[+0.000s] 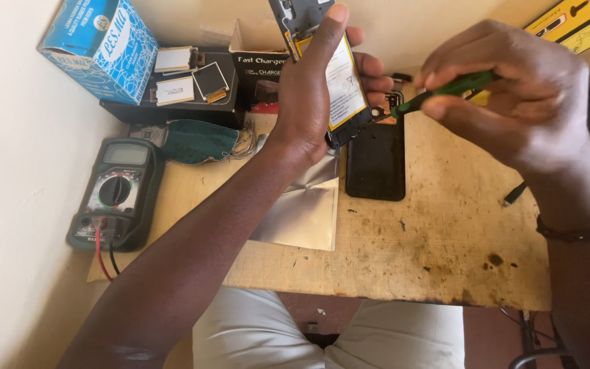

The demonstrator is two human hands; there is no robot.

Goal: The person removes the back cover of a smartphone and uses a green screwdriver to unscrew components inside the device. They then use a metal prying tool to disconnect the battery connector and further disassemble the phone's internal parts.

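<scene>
My left hand (pixel 315 89) holds an opened phone (pixel 346 89) upright above the wooden table (pixel 431 246), its battery side toward me. A green-handled screwdriver (pixel 445 89) is gripped in my right hand (pixel 513 96), and its tip touches the phone's lower right edge. Directly under the two hands, a black phone back cover (pixel 375 160) lies flat on the table.
A digital multimeter (pixel 114 195) with red and black leads sits at the left edge. Behind it are a blue box (pixel 100 44), a black tray with small screens (pixel 186 85) and a black charger box (pixel 261 75). A silver foil sheet (pixel 305 208) lies mid-table. A yellow box (pixel 575 20) is far right.
</scene>
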